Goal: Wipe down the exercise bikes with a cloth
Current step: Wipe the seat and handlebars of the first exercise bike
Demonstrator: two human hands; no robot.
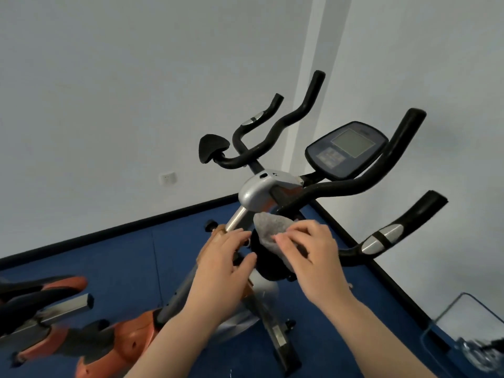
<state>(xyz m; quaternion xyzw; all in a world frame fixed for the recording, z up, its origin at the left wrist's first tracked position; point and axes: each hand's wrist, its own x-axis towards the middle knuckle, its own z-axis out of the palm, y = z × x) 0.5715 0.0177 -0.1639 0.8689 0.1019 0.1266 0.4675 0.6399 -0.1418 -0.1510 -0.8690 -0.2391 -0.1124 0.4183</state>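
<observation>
A clear container (463,334) is seen at the lower right corner, standing on the blue floor (114,257); its contents are blurred and cannot be made out. A grey cloth (270,227) is held in the right hand (311,257), pinched between thumb and fingertips (283,237), with the grip closed on the cloth's near edge while the rest of the cloth is draped over a round black part (270,266) just below the handlebar stem. The left hand (226,266) is placed just beside the cloth, its fingers loosely curled and half open; it is set against the bike near the silver post (236,218), but whether anything is actually gripped cannot be told. The exercise bike (261,192) is recorded with a silver stem housing, black curved handlebars (354,184) with silver sensor patches, and a dark console (346,150) with a grey screen, tilted toward the viewer. An orange and black frame (131,342) is seen low at the left, and part of a second bike (43,296) with an orange-edged seat lies at the far left. A further set of black handlebars (272,132) and a black pad (212,148) are seen behind the console. White walls (109,91) meet at a corner, with a socket (168,178) low on the left wall.
</observation>
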